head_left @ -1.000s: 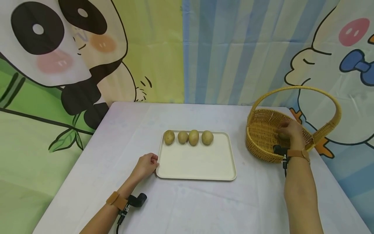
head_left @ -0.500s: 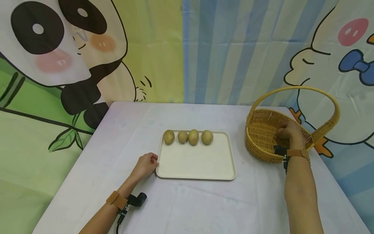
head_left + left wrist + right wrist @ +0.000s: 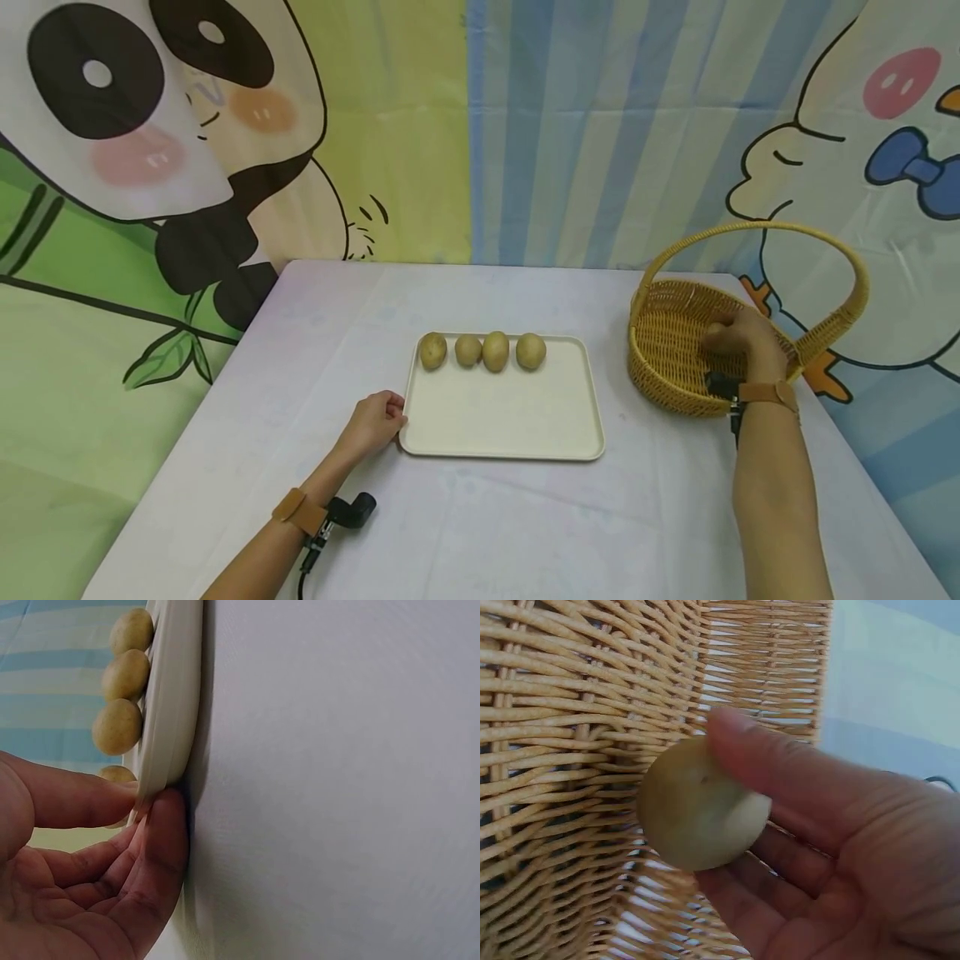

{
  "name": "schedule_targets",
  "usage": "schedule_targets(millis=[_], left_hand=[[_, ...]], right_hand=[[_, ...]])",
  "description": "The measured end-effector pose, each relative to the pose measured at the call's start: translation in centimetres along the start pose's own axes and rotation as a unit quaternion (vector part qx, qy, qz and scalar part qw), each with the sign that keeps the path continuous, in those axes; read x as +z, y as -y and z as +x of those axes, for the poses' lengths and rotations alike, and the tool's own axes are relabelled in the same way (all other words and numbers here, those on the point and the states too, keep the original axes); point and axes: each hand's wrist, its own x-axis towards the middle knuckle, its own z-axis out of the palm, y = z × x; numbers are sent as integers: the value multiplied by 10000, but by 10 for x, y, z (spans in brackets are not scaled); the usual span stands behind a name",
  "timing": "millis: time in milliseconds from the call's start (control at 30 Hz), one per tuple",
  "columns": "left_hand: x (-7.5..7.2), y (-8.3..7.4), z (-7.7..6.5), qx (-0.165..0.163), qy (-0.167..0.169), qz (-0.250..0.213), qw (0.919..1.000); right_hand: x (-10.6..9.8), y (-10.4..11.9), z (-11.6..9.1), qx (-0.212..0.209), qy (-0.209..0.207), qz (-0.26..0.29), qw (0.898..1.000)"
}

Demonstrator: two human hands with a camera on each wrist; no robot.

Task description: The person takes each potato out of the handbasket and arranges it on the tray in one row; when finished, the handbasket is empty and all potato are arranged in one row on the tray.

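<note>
My right hand [image 3: 750, 337] is inside the wicker basket [image 3: 671, 387] and grips a potato [image 3: 697, 810] between thumb and fingers, as the right wrist view shows. On the left, my left hand [image 3: 373, 423] pinches the left edge of the cream tray [image 3: 502, 421], thumb on top and fingers under the rim [image 3: 169, 727]. Along the tray's far side lie several potatoes [image 3: 495, 352] in a row. Most of the held potato is hidden by the hand in the head view.
The basket's tall arched handle [image 3: 757, 225] rises above my right forearm. A white cloth covers the table [image 3: 495, 533]. Behind it hangs a printed cartoon curtain [image 3: 555, 133]. Each wrist carries a strap with a small camera [image 3: 352, 510] and cable.
Within the basket, my right hand has lifted slightly with the potato, which shows more now. The left hand and the tray have stayed in place.
</note>
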Motion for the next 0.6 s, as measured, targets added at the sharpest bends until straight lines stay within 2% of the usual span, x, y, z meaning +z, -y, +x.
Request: schedule_targets(millis=[300, 600], left_hand=[[-2, -2, -1, 56, -29, 69, 10000], [-2, -2, -2, 129, -16, 17, 9999]], right_hand=[[-32, 42, -35, -818, -482, 166, 9953], [-48, 82, -80, -1372, -913, 369, 9856]])
